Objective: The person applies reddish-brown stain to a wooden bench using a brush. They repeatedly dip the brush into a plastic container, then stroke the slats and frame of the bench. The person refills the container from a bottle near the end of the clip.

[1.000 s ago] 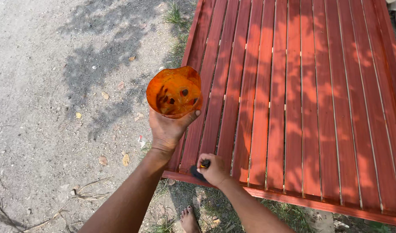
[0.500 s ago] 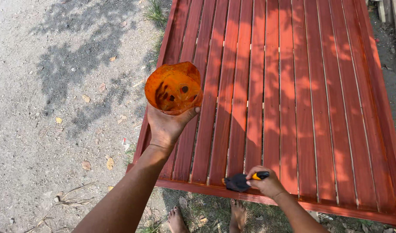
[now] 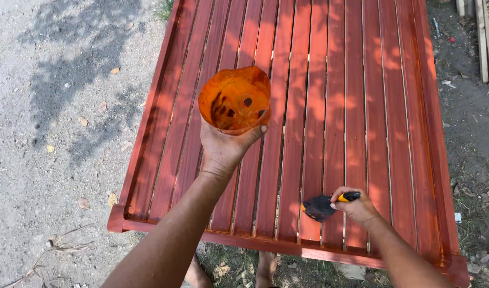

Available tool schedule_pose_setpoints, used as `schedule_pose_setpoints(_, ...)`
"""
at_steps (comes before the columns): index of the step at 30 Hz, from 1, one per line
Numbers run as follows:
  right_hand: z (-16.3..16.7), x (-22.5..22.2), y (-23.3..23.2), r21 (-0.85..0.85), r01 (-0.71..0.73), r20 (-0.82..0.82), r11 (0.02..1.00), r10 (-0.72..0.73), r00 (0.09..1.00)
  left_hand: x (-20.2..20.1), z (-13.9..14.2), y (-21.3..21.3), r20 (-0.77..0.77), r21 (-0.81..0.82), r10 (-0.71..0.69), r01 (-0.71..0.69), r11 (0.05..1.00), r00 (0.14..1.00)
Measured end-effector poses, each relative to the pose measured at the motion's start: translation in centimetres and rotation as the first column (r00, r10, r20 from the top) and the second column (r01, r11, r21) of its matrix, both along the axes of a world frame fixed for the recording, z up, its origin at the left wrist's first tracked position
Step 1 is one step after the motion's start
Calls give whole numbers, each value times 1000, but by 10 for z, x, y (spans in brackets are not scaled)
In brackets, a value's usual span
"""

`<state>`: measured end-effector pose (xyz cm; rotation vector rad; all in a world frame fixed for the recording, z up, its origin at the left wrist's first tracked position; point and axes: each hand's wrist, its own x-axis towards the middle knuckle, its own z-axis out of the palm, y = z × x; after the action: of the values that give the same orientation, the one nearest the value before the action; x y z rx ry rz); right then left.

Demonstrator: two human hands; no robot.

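Head view: one cup (image 3: 235,100), one brush (image 3: 320,206).

We look down on a red-stained slatted wooden frame (image 3: 330,80) lying outdoors, dappled with leaf shadows. Grey gravel ground (image 3: 52,133) strewn with dry leaves lies left; bare dirt, grass tufts and stacked planks (image 3: 482,32) right.

An outdoor yard: gravel ground (image 3: 52,133), grass, red slatted wooden frame (image 3: 330,106).

No packages, labels, signs — no screens.
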<state>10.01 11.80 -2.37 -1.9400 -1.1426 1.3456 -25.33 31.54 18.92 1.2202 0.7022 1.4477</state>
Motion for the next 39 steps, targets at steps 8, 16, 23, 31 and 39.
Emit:
schedule_pose_setpoints(8,-5,20,-12,-337,-341,-9,878,359,933,11,2,-4,11,-68,-16,17,998,1000)
schedule_pose_setpoints(16,4,47,5,-304,-127,-2,944,133,991,24,8,4,32,-50,46,-45,998,998)
schedule_pose_setpoints(23,4,53,6,-331,-270,37,904,299,954,39,7,3,-67,-34,67,-69,997,996)
schedule_pose_setpoints(31,20,55,9,-287,-272,23,918,290,957,76,-4,12,-51,-10,75,-75,997,996)
schedule_pose_setpoints(39,32,42,10,-249,-340,75,907,369,927,117,-9,-11,-85,-95,-6,-2,995,996)
